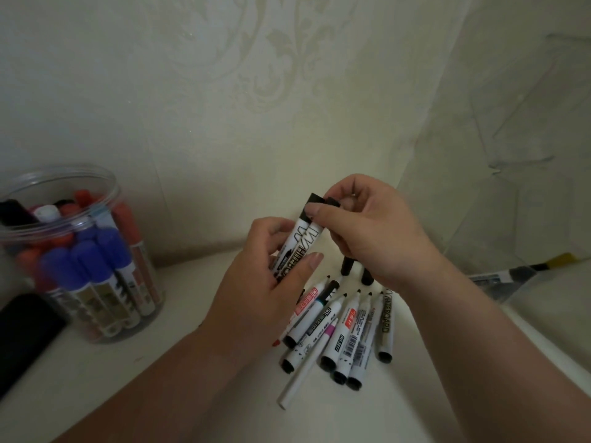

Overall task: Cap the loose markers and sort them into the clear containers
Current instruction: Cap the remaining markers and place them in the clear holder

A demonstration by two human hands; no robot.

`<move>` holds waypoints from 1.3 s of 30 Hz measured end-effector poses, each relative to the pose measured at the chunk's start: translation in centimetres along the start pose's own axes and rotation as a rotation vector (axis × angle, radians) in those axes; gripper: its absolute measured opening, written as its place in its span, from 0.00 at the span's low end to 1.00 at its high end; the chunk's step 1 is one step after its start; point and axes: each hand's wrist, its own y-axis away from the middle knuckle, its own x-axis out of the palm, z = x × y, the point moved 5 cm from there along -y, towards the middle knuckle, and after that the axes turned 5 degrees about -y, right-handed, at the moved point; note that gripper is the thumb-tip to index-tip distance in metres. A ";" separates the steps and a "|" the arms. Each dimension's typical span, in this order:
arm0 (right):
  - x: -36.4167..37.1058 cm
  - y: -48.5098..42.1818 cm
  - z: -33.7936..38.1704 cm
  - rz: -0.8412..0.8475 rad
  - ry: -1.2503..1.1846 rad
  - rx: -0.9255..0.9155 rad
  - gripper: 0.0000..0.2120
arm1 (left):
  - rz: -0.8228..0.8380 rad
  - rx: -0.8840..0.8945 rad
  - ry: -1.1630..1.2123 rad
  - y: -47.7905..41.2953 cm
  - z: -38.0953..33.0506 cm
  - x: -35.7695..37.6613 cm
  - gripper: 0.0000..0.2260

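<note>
our left hand (pixel 271 266) is closed around the barrels of two black-capped markers (pixel 299 244), holding them upright and side by side, which steadies them so the caps can be worked from above. our right hand (pixel 364 231) pinches the black caps (pixel 321 201) at the top between thumb and fingers, apparently pressing them home; whether they are fully seated we cannot tell, since the thumb covers the joint.

below the hands, a pile of loose markers (pixel 339 327) lies on the pale surface (pixel 160 372), tips pointing toward the wall, most of them uncapped, so much of the capping remains. two dark caps (pixel 356 271) seem to stand just behind the pile, partly hidden under our right wrist. a thin white stick-like pen (pixel 300 378) lies across the near edge of the pile.

at far left a clear container (pixel 105 187) holds capped blue, red and black markers standing upright, so we judge it the destination. a dark object (pixel 22 334) beside it is cut off by the frame. at right, something clear and plastic (pixel 499 279) is too blurred to name.
</note>
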 end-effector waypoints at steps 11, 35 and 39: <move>1.4 1.2 0.9 -0.191 -0.064 -0.185 0.09 | -0.118 0.145 -0.065 0.1 -0.2 -0.8 0.15; -20.9 12.0 10.4 -1.014 0.232 -0.530 0.12 | 0.273 0.176 -0.523 0.2 0.8 2.9 0.23; -21.0 9.8 7.5 -0.899 0.409 -0.293 0.08 | 0.260 0.167 -0.556 0.0 1.4 2.6 0.16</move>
